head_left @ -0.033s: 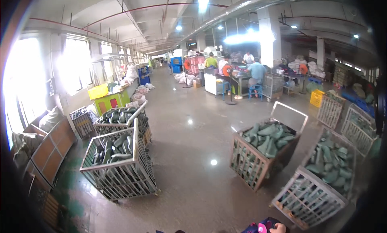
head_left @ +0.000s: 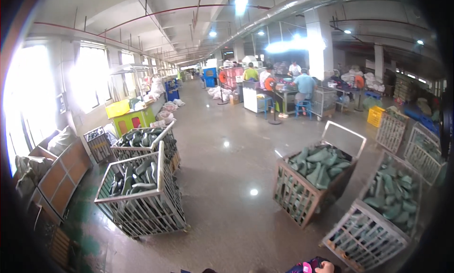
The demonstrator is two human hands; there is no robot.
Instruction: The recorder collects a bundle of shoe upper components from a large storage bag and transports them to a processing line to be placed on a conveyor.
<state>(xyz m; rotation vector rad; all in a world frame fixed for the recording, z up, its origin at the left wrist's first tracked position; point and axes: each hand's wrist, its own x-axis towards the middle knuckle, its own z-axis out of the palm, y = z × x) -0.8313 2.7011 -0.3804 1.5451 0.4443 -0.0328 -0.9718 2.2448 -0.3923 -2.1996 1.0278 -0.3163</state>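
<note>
At the bottom edge, right of centre, shows part of my right hand, its fingers curled in. What it holds, if anything, is hidden. Beside it lies dark patterned cloth with a small pink patch. My left hand is out of the picture. Ahead of the right hand stands a brown slatted cart with a raised handle frame, heaped with grey-green foot-shaped pieces that look like shoe lasts. A grey slatted cart nearer on the right holds similar pieces. My hand is apart from both carts.
On the left, a metal barred cart holds darker pieces, with another loaded cart behind it. Brown panelled boxes line the window side. Farther back, several people sit or stand around tables. A yellow crate is at right.
The whole view has shifted slightly, so the carts sit a little farther right and lower in the picture. My right hand keeps its curled pose.
</note>
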